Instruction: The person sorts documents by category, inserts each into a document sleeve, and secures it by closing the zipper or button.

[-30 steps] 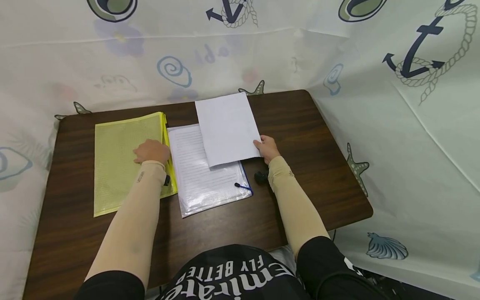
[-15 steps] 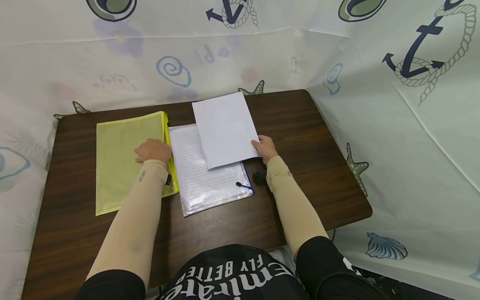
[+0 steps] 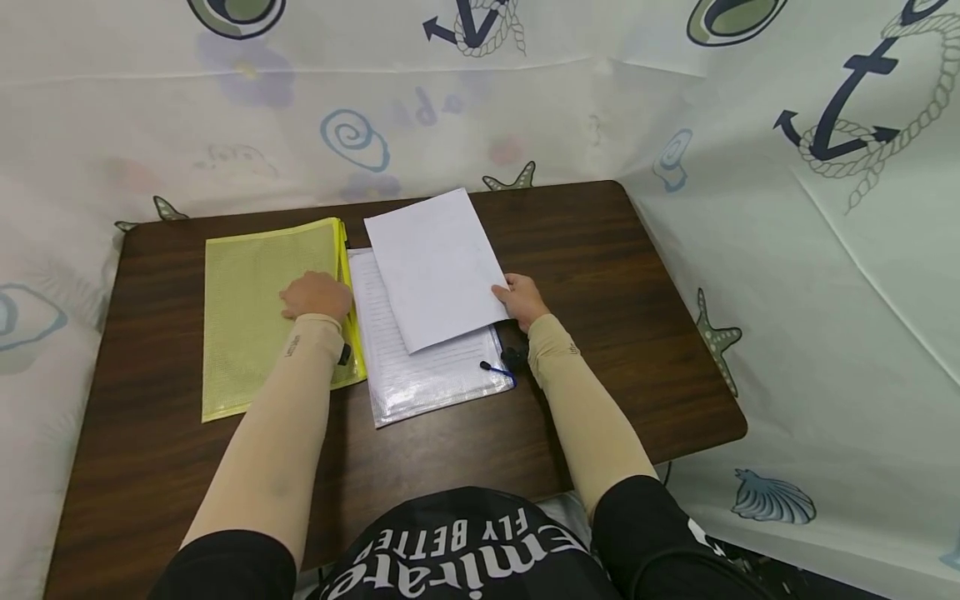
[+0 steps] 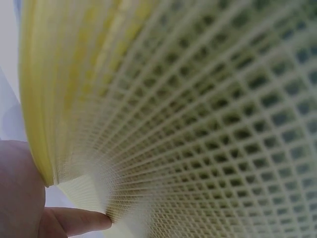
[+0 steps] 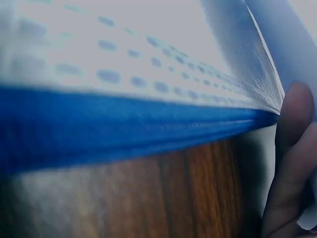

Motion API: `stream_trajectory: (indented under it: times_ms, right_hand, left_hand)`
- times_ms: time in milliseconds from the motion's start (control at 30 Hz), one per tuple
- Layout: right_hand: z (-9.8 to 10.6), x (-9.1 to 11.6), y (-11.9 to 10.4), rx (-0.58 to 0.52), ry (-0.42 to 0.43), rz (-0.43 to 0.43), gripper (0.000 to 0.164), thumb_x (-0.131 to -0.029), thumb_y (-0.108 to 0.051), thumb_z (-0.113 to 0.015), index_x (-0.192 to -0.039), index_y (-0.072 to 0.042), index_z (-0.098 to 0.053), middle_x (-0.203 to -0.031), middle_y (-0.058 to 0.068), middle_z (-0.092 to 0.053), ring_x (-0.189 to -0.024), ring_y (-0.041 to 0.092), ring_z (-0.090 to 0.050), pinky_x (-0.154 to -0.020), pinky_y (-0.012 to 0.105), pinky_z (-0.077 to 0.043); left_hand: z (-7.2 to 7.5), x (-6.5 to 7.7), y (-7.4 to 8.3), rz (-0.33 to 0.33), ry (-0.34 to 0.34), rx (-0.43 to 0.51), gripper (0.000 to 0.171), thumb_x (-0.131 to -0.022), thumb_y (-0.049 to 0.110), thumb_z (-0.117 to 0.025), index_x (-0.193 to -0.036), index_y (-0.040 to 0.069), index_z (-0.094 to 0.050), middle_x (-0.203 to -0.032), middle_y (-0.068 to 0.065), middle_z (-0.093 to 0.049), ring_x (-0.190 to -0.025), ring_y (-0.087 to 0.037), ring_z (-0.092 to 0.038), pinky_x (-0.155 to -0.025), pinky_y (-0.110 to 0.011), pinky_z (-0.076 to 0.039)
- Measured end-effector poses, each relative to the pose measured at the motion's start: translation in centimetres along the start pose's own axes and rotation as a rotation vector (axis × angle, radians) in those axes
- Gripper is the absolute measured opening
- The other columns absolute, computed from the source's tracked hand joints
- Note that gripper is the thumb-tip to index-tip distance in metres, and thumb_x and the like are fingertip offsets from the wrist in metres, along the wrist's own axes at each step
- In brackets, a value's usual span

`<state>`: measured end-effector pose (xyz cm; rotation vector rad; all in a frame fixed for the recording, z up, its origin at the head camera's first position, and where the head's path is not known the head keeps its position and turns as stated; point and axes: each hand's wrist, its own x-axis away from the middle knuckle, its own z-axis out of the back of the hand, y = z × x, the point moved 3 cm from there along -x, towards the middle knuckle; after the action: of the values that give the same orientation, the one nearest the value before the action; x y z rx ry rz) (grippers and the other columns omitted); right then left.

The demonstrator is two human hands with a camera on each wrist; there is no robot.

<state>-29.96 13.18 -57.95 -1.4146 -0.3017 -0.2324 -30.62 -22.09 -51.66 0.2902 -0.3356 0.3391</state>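
Note:
A yellow mesh zipper pouch [image 3: 247,333] lies at the left of the table. My left hand [image 3: 318,296] is on it near its right, zipped edge, fingers curled at the mesh. In the left wrist view, one finger [image 4: 79,220] of that hand touches the mesh close to the yellow zip edge [image 4: 37,99]. My right hand [image 3: 521,300] pinches a plain white sheet of paper [image 3: 435,258] at its lower right corner, thumb on top. The sheet overlaps a clear mesh zipper pouch [image 3: 427,396], which shows lined paper inside and a blue zip [image 5: 124,129].
The dark brown wooden table [image 3: 615,333] has its bare right part beside my right arm. A short blue zip pull cord [image 3: 498,372] sticks out at the clear pouch's lower right. Behind the table hangs a white curtain [image 3: 570,108] with sea prints.
My right hand has moved left and slightly toward me with the paper, covering more of the clear pouch. My left hand stays at the yellow pouch; the whole head view has shifted a little.

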Motion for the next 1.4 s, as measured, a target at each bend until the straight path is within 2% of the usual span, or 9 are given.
stream_trajectory:
  times_ms: [100, 300, 500, 633, 733, 867, 1000, 1167, 1400]
  right_hand:
    - [-0.1, 0.1, -0.1, 0.012, -0.028, 0.000, 0.040, -0.104, -0.014, -0.058, -0.138, 0.006, -0.055, -0.126, 0.025, -0.065, -0.110, 0.036, -0.067, -0.093, 0.043, -0.056]
    - [-0.4, 0.1, -0.5, 0.026, -0.060, 0.006, 0.039, -0.104, -0.013, -0.059, -0.137, 0.006, -0.057, -0.127, 0.025, -0.065, -0.110, 0.035, -0.067, -0.093, 0.043, -0.055]
    - [-1.0, 0.1, -1.0, 0.059, -0.069, 0.052, 0.038, -0.103, -0.011, -0.060, -0.137, 0.007, -0.058, -0.128, 0.025, -0.064, -0.107, 0.036, -0.067, -0.092, 0.044, -0.056]
    - [-1.5, -0.2, -1.1, 0.074, -0.073, 0.061, 0.038, -0.102, -0.010, -0.060, -0.136, 0.007, -0.058, -0.126, 0.025, -0.065, -0.103, 0.032, -0.069, -0.089, 0.040, -0.057]
    - [-1.7, -0.3, -1.5, 0.069, -0.075, 0.072, 0.037, -0.102, -0.009, -0.060, -0.135, 0.008, -0.059, -0.123, 0.025, -0.067, -0.098, 0.030, -0.070, -0.086, 0.038, -0.058]
    - [-1.5, -0.2, -2.1, 0.039, -0.064, 0.085, 0.036, -0.103, -0.009, -0.059, -0.134, 0.008, -0.060, -0.118, 0.026, -0.069, -0.092, 0.028, -0.071, -0.083, 0.037, -0.059]
    - [-1.1, 0.1, -2.5, 0.035, -0.048, 0.090, 0.036, -0.102, -0.009, -0.060, -0.134, 0.008, -0.060, -0.118, 0.025, -0.070, -0.088, 0.024, -0.071, -0.080, 0.035, -0.059]
    - [-0.7, 0.3, -2.6, 0.036, -0.034, 0.102, 0.035, -0.101, -0.008, -0.062, -0.132, 0.008, -0.062, -0.119, 0.026, -0.069, -0.086, 0.022, -0.070, -0.079, 0.034, -0.059]
    - [-1.4, 0.5, -3.1, 0.040, 0.005, 0.175, 0.031, -0.098, -0.007, -0.064, -0.125, 0.009, -0.067, -0.111, 0.026, -0.071, -0.077, 0.020, -0.069, -0.072, 0.033, -0.059]
  left_hand:
    - [-0.2, -0.3, 0.0, 0.002, -0.003, 0.007, 0.063, -0.096, 0.024, -0.028, -0.137, -0.019, -0.048, -0.133, -0.045, -0.048, -0.128, -0.062, -0.043, -0.100, -0.072, -0.040]
    - [0.0, 0.0, 0.1, -0.035, 0.003, -0.045, 0.059, -0.095, 0.023, -0.031, -0.129, -0.019, -0.055, -0.125, -0.044, -0.055, -0.118, -0.059, -0.052, -0.097, -0.070, -0.045]
    - [0.0, 0.1, -0.1, -0.057, 0.013, -0.042, 0.059, -0.094, 0.020, -0.030, -0.129, -0.020, -0.055, -0.128, -0.045, -0.053, -0.119, -0.061, -0.051, -0.097, -0.072, -0.043]
    - [-0.1, -0.1, -0.2, -0.070, 0.006, -0.062, 0.061, -0.094, 0.019, -0.028, -0.133, -0.022, -0.051, -0.132, -0.047, -0.049, -0.122, -0.064, -0.048, -0.099, -0.073, -0.041]
    - [-0.1, 0.0, -0.2, -0.080, 0.007, -0.079, 0.060, -0.094, 0.019, -0.028, -0.132, -0.022, -0.052, -0.131, -0.047, -0.050, -0.120, -0.063, -0.050, -0.101, -0.071, -0.040]
    - [0.1, 0.3, 0.0, -0.074, 0.028, -0.065, 0.055, -0.094, 0.019, -0.029, -0.120, -0.015, -0.063, -0.117, -0.041, -0.060, -0.107, -0.055, -0.059, -0.094, -0.066, -0.046]
    - [0.1, 0.3, 0.1, -0.073, 0.057, -0.056, 0.049, -0.093, 0.019, -0.030, -0.106, -0.012, -0.066, -0.107, -0.037, -0.063, -0.096, -0.046, -0.060, -0.083, -0.059, -0.049]
    - [-0.2, -0.3, 0.0, -0.100, 0.048, -0.115, 0.054, -0.094, 0.018, -0.029, -0.117, -0.016, -0.064, -0.116, -0.042, -0.060, -0.099, -0.053, -0.063, -0.092, -0.066, -0.046]
    - [-0.3, -0.2, 0.1, -0.086, 0.053, -0.102, 0.056, -0.093, 0.017, -0.028, -0.121, -0.019, -0.061, -0.111, -0.042, -0.061, -0.094, -0.051, -0.062, -0.083, -0.063, -0.051]
